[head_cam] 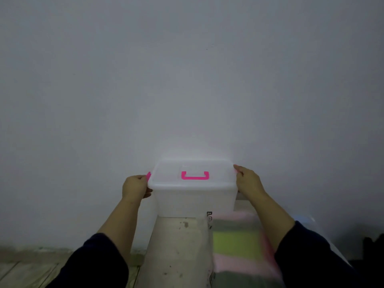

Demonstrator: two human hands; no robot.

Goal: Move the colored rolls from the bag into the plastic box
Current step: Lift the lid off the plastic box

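On the stained white desk (174, 246), both hands (135, 187) (248, 181) gripped the lidded translucent plastic box (194, 196); colored rolls (234, 244) apparently remained bagged, none transferred.

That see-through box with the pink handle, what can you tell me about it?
The box looks like cloudy, translucent plastic, rectangular, with its lid on. A pink handle lies flat on the lid, and a pink clasp shows at its left end. It sits upright on a pale stained surface by the wall. The left hand and right hand grip its ends. Nothing shows inside.
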